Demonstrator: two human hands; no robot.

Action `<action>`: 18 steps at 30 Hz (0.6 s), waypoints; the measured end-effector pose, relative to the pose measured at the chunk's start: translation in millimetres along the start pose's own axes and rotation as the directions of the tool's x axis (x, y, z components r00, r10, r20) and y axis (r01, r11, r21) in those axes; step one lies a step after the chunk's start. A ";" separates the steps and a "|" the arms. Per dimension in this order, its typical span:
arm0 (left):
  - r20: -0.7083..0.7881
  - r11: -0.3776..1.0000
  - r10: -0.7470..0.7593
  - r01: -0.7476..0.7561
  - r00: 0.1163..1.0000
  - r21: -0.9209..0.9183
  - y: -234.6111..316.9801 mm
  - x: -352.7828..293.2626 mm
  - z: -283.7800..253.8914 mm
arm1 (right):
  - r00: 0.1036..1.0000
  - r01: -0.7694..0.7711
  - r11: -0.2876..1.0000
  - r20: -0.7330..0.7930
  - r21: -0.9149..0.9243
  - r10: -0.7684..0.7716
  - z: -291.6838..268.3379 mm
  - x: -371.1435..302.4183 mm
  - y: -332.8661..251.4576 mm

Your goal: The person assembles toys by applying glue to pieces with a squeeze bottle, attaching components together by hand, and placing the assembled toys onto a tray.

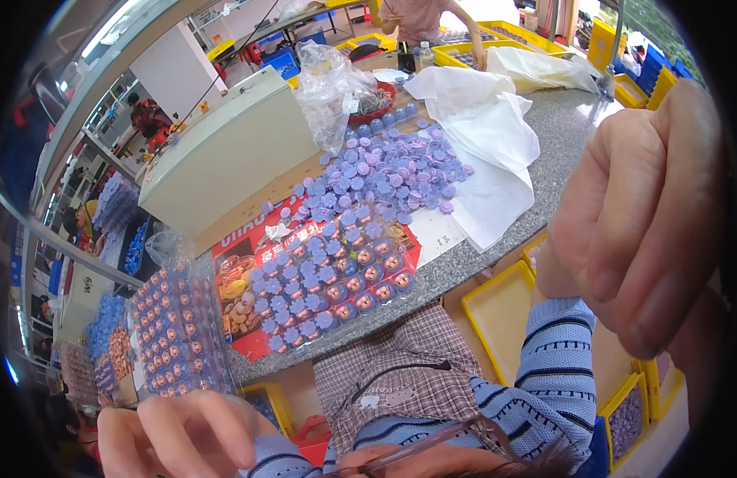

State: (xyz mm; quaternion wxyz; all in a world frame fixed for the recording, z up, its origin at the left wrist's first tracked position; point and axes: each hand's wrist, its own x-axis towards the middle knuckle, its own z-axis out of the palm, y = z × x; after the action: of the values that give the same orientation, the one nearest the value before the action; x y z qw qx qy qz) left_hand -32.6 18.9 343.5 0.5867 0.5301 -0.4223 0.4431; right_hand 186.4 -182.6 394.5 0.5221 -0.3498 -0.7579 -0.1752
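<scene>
Both my hands are raised close up, away from the table. My right hand point(639, 215) is large at the right side, its fingers curled and pressed together; anything inside them is hidden. At the lower left, my left hand point(177, 434) has its fingers bent inward, and its grip is also hidden. Between them on the table lies a clear plastic tray point(337, 287) of small doll-face figures, many topped with purple flower-shaped caps. A heap of loose purple and lilac flower pieces point(376, 175) lies just beyond it. Neither hand touches the tray or the heap.
A second tray of figures point(173, 331) is left of the first. Behind stand a pale box-like block point(225, 147), a clear plastic bag point(321, 88) and white sheeting point(488, 143). Across the table is another person point(420, 20). Yellow crates point(504, 319) sit below the edge.
</scene>
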 end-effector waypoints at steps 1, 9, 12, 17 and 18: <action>0.002 1.000 -0.002 0.002 1.000 0.003 -2.1 13.1 2.1 | 1.000 0.000 1.000 -0.005 0.002 0.000 -4.2 -0.3 2.4; 0.392 0.762 -0.252 0.431 0.885 -0.483 -21.7 35.9 10.4 | 1.000 -0.020 1.000 -0.020 0.004 0.020 -3.9 -7.3 2.7; 0.462 0.703 -0.262 0.495 0.847 -0.510 -49.1 40.3 22.5 | 1.000 -0.020 1.000 -0.024 0.016 0.020 -3.9 -6.6 7.3; 0.578 0.576 -0.243 0.595 0.779 -0.560 -68.4 42.1 18.4 | 0.999 -0.040 0.999 -0.024 0.007 0.040 -15.6 -13.2 9.4; 0.598 0.557 -0.241 0.613 0.764 -0.560 -67.8 42.5 22.1 | 0.999 -0.036 0.999 -0.024 0.013 0.036 -13.8 -11.3 11.0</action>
State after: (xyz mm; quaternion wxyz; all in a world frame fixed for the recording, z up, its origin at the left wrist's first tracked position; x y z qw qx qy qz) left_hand 43.1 -3.1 369.5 0.7225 0.4271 -0.5400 -0.0625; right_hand 205.9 -187.5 388.5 0.5366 -0.3579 -0.7461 -0.1651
